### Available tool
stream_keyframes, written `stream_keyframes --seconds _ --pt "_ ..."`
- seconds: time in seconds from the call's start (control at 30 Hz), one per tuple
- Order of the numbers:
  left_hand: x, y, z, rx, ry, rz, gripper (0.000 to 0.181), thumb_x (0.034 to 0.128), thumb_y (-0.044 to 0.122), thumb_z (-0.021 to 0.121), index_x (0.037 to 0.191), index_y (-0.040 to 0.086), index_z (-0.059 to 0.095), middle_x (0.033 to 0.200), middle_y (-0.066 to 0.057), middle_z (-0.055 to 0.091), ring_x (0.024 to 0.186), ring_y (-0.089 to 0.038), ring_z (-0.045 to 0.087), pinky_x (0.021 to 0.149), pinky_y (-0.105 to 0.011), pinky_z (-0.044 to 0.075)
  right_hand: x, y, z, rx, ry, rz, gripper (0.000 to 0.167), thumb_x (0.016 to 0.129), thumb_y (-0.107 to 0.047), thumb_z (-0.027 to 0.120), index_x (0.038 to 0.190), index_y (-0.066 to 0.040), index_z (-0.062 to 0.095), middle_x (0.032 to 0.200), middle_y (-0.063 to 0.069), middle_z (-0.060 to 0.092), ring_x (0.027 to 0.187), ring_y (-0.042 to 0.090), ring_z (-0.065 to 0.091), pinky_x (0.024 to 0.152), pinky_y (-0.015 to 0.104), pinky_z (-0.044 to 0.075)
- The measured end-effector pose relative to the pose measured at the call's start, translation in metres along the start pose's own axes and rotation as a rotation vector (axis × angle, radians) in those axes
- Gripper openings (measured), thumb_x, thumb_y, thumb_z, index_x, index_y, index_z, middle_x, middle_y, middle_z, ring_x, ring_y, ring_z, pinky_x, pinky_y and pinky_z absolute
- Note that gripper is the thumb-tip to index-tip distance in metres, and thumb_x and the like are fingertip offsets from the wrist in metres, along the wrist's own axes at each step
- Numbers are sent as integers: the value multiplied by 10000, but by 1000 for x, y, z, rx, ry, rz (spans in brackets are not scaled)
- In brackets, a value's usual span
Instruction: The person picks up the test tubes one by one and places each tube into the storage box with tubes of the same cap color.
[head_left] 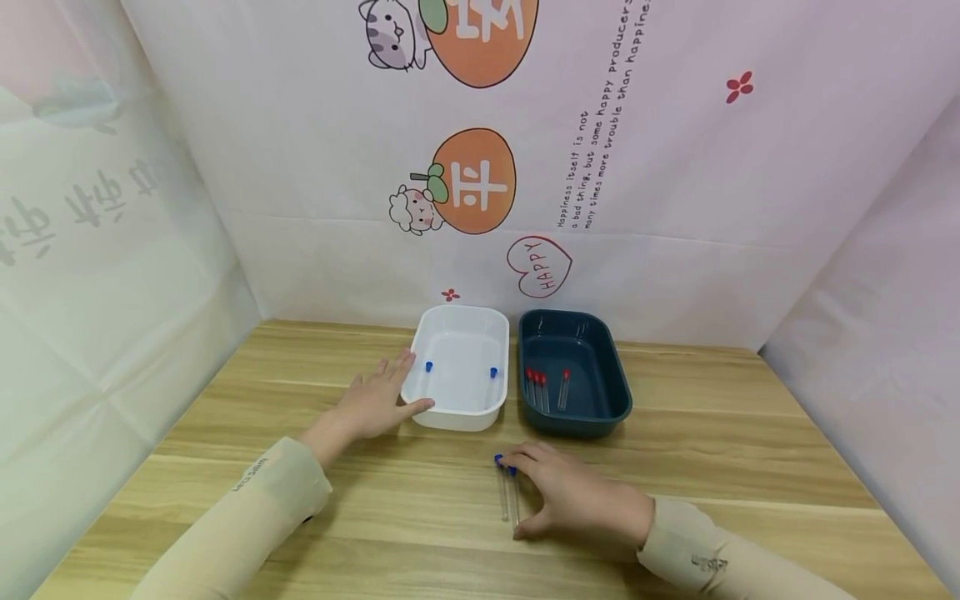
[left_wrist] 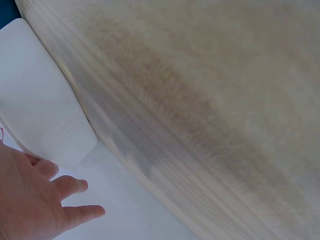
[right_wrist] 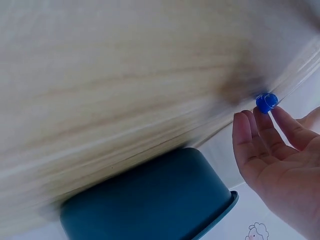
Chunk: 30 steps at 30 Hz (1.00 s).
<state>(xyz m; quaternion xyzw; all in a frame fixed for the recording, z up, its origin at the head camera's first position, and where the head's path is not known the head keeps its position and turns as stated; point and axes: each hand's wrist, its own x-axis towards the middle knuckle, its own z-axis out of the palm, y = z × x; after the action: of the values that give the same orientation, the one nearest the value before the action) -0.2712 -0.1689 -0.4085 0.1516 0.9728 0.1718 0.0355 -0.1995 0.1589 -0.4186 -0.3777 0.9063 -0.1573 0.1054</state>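
Observation:
Two clear test tubes with blue caps lie side by side on the table. My right hand grips the right one, fingertips on its blue cap and thumb near its lower end. Over at the white bin, my left hand rests with spread fingers against the left rim and the thumb by the front corner. In the left wrist view those fingers look mostly straight beside the bin's wall. Inside the bin are two blue caps, their tubes hard to make out.
A dark blue bin stands right of the white one, holding several red-capped tubes. Behind both hangs a printed cloth, at the back edge of the wooden table. White cloth also hangs at both sides.

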Motion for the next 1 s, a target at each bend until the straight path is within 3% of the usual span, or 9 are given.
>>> stream_keyframes --seconds 0.4,0.67,1.0 --pt "0 -1 1 -6 0 2 953 998 637 518 1647 57 131 1700 -119 131 1531 -449 128 1143 -741 111 2 1 -10 -34 33 -32 891 765 -477 898 1465 -62 536 1422 59 540 1239 200 514 1049 409 478" --pt "1 0 2 -9 -1 0 941 1003 609 535 1647 53 131 1700 -116 131 1530 -451 136 1140 -745 111 4 -1 -22 -71 58 -48 859 769 -459 900 1429 -28 561 1427 109 548 1262 246 534 1041 430 490" --pt "0 0 0 -13 9 0 943 1000 623 528 1646 56 139 1700 -115 135 1531 -448 136 1141 -745 111 11 -7 -42 -126 100 -93 848 771 -455 902 1416 -20 565 1386 83 558 1228 238 558 1003 414 518"
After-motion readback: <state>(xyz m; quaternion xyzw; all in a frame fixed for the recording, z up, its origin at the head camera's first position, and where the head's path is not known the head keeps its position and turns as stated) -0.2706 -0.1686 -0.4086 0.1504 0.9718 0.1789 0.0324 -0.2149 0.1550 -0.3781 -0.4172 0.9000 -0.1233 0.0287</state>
